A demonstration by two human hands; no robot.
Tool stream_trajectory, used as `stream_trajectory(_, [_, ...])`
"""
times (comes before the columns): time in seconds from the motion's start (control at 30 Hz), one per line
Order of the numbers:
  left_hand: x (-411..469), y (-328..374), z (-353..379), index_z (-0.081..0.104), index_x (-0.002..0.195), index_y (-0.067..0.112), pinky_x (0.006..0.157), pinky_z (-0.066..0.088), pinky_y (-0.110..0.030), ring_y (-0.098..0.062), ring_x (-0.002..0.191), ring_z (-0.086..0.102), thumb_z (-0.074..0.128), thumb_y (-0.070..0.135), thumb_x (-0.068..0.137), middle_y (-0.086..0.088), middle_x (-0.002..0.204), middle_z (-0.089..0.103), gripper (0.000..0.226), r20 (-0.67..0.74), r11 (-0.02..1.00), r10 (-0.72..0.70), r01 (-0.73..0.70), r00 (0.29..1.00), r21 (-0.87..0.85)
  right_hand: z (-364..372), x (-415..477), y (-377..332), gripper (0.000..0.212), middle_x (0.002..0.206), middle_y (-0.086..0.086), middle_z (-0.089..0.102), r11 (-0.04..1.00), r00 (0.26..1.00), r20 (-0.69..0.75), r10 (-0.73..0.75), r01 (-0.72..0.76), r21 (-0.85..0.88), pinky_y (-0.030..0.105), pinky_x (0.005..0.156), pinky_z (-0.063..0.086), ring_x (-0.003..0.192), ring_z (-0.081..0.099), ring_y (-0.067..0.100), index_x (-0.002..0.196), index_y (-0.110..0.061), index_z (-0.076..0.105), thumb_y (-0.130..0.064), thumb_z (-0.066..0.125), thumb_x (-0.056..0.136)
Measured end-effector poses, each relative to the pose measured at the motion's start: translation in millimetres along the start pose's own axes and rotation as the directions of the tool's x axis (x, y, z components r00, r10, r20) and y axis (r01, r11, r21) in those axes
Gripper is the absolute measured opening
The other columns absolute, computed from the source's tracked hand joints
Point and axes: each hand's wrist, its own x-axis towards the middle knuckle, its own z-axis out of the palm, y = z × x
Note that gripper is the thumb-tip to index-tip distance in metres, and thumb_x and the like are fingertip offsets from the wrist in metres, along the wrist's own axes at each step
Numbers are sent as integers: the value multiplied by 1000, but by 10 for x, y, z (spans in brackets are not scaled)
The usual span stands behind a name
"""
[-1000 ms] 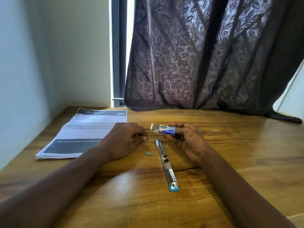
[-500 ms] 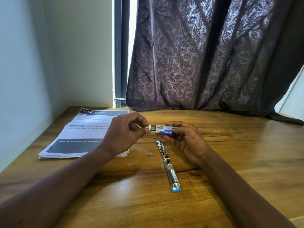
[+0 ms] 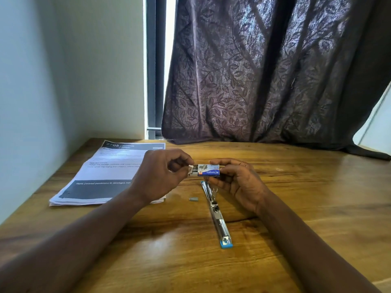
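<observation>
Wood with a warm brown grain makes up the table (image 3: 296,197), its surface smooth and slightly shiny. Two bare forearms reach in from the near edge and meet at the middle.

Between the hands is a small box of staples (image 3: 208,170), a flat cardboard rectangle printed blue and white, held just above the table. The right hand (image 3: 239,185) grips the box's right half, with curled fingers behind it and the thumb in front. The left hand (image 3: 160,176) pinches a little white flap at the box's open left end between thumb and forefinger. Grey metal staples show inside.

Just near of the box, a long thin stapler (image 3: 218,216) lies opened out flat on the wood. It is shiny metal with a blue plastic cap at its near end. Just left of it lies a short grey strip of staples (image 3: 193,199), apart from both hands.

On the left of the table sits a stack of papers (image 3: 101,176), white with black printed bands, partly under the left wrist. At the far side hangs a dark purple curtain (image 3: 264,70) woven with a leaf pattern. Left of it are a dark window frame (image 3: 153,70) and a plain pale wall (image 3: 95,70).

A second ago the left hand rested low on the table beside the papers. Since then it has risen to the box's left end. The right hand, stapler, strip and papers sit as before.
</observation>
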Motion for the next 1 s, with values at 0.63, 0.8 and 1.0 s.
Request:
stream_trajectory(0.63, [7,33,-58,79,99,31,77,43,-27,-2,80,64,78,19,87,13,100,76,17,111,931,173,-200,979,307,2,-29,-11,17,107,25,74,999,999,34,34,-32,-33,26,66,63,94,75,29,106,3,71,1,61,93])
stream_trajectory(0.8, [16,2,-44,81,101,28,81,45,-16,-1,91,68,77,16,86,13,104,77,19,151,947,182,-214,972,238,-4,-25,-6,15,104,23,76,998,999,34,41,-39,-42,28,71,64,94,76,28,104,2,72,1,60,94])
stream_trajectory(1.0, [27,-39,-45,82,103,25,87,58,-26,1,99,69,78,10,85,12,108,77,24,169,962,198,-225,965,156,-4,-26,7,16,103,25,75,999,999,27,31,-30,-16,26,68,64,88,77,27,102,4,72,3,58,95])
